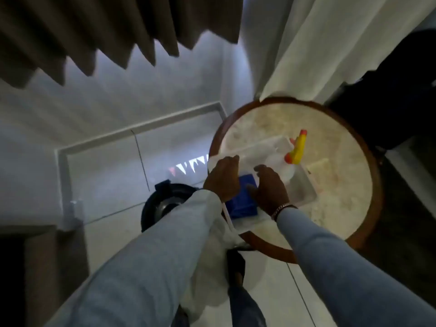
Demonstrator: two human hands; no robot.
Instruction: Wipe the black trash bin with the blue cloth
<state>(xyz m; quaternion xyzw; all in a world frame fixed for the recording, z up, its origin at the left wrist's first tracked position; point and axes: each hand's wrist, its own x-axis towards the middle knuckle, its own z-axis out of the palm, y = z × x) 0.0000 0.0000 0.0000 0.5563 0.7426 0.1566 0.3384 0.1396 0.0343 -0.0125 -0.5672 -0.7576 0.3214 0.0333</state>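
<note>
The blue cloth (243, 205) lies folded in a white tray (305, 185) on a round table. My right hand (269, 190) rests palm down on the cloth's right side, with the thumb on the blue fabric; I cannot see whether it grips. My left hand (221, 178) is over the tray's left end, fingers curled by a white edge, and hides part of the cloth. The black trash bin (160, 204) stands on the floor left of the table, partly behind my left sleeve.
A spray bottle (296, 149) with a yellow and orange trigger lies in the tray. The table (368, 161) has a pale stone top and a dark wooden rim. White curtains hang behind it, brown pleated curtains at upper left. White fabric hangs below my left arm.
</note>
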